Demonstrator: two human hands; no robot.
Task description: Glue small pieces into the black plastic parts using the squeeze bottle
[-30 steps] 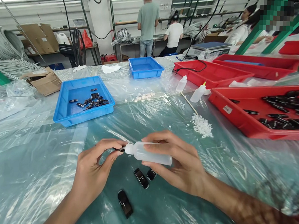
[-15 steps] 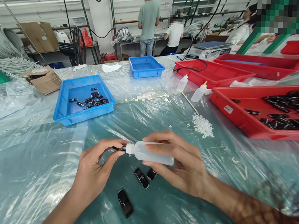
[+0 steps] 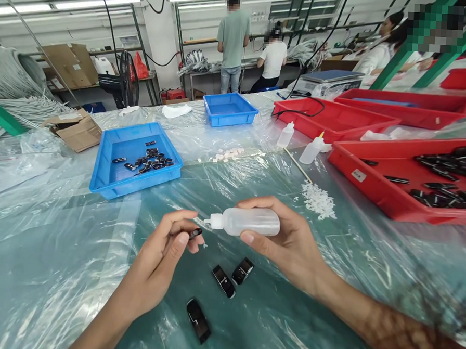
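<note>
My left hand (image 3: 166,259) is closed on a small glossy black part (image 3: 195,233), pinched between thumb and fingers and mostly covered by them. My right hand (image 3: 287,245) is wrapped round a translucent white squeeze bottle (image 3: 254,221), lying sideways with its nozzle pointing left. The nozzle tip is beside the left fingertips, a little above the black part and apart from it. Below the hands, three more black parts lie on the plastic-covered table: one at the front (image 3: 198,320), one in the middle (image 3: 223,281) and one on the right (image 3: 243,270).
A blue tray (image 3: 100,173) at left holds several black parts; another blue tray (image 3: 230,121) stands behind. Red trays (image 3: 376,195) line the right side. White bits (image 3: 319,201), a thin stick (image 3: 298,165) and two squeeze bottles (image 3: 311,150) lie between. People work in the background.
The bottle has drawn back to the right and up, away from the black part. My left fingers have shifted their grip and tilted the part. The right-hand part on the table is now uncovered.
</note>
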